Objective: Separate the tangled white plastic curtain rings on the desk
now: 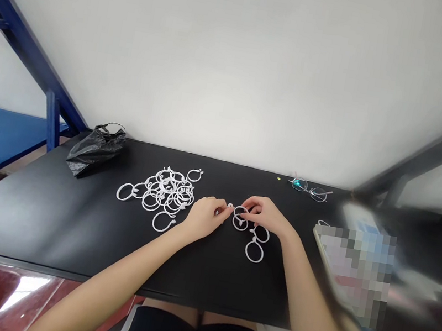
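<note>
Between my two hands is a white plastic ring point(233, 215) with a small eyelet, like a curtain ring. My right hand point(264, 214) grips its rim between thumb and fingers. At the ring's left side, my left hand point(207, 216) pinches the small eyelet end with thumb and forefinger. Another white ring seems to lie just under the held one; their overlap is hard to separate. Two similar rings point(247, 248) lie on the black table point(203, 274) below my right hand. To the left of my left hand spreads a loose heap of several white rings point(167, 186).
A black plastic bag point(98, 149) sits at the table's back left. Eyeglasses point(305, 188) and a small yellow-green speck point(279, 178) are near the wall point(235, 78). At right lies a blurred, partly pixelated flat item point(350, 264) with cables. Blue metal frame bars point(33, 49) rise at left.
</note>
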Available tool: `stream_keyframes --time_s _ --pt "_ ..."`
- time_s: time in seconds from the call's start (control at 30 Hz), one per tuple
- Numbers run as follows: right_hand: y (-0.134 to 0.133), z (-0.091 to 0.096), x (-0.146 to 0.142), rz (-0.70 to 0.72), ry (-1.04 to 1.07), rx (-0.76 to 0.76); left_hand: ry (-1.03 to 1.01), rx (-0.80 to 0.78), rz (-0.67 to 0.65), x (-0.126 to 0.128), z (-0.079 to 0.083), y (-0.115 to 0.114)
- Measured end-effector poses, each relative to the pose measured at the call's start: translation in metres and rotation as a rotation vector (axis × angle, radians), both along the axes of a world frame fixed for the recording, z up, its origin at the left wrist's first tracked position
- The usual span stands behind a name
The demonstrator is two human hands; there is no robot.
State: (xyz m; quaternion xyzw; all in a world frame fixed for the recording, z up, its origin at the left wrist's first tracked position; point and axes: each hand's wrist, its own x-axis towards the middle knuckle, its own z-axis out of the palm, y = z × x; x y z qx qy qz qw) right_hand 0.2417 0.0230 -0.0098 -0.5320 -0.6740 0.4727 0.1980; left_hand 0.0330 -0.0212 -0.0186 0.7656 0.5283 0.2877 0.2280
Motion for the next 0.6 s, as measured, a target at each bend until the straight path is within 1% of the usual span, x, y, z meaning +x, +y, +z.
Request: stream_keyframes --time_s 0.03,0.07,0.1,0.17,0.23,0.27,0.33,0.4,0.47,0.53,0.6 --pt "0.0 -0.001 -0.001 -0.005 -0.009 0.012 -0.014 0.055 0.006 0.005 -0.002 -0.004" --pt "0.0 -0.003 -0.002 -0.018 -0.02 0.036 -0.03 0.145 0.012 0.01 -0.006 -0.009" --pt "0.0 -0.005 -0.004 -0.033 -0.035 0.07 -0.03 0.245 -0.064 0.017 -0.01 -0.014" --pt "0.0 -0.009 -0.007 -0.069 -0.061 0.154 -0.003 0.385 -0.306 0.028 -0.018 -0.024" --pt "0.002 -0.01 -0.006 -0.11 -0.051 0.211 0.036 0.429 -0.473 0.036 -0.025 -0.031" --pt "0.003 -0.009 -0.004 -0.131 -0.03 0.217 0.057 0.428 -0.537 0.037 -0.027 -0.032" --pt "0.005 -0.001 0.005 -0.175 0.04 0.172 0.095 0.412 -0.628 0.036 -0.028 -0.032" --pt "0.005 0.009 0.018 -0.187 0.064 0.11 0.13 0.399 -0.676 0.032 -0.026 -0.029" --pt "0.004 0.018 0.031 -0.111 0.046 0.024 0.166 0.39 -0.683 0.029 -0.023 -0.026" --pt "0.002 0.022 0.041 -0.002 -0.031 -0.1 0.219 0.375 -0.647 0.028 -0.02 -0.024" --pt "0.0 0.022 0.044 0.056 -0.154 -0.19 0.278 0.347 -0.58 0.027 -0.018 -0.022"
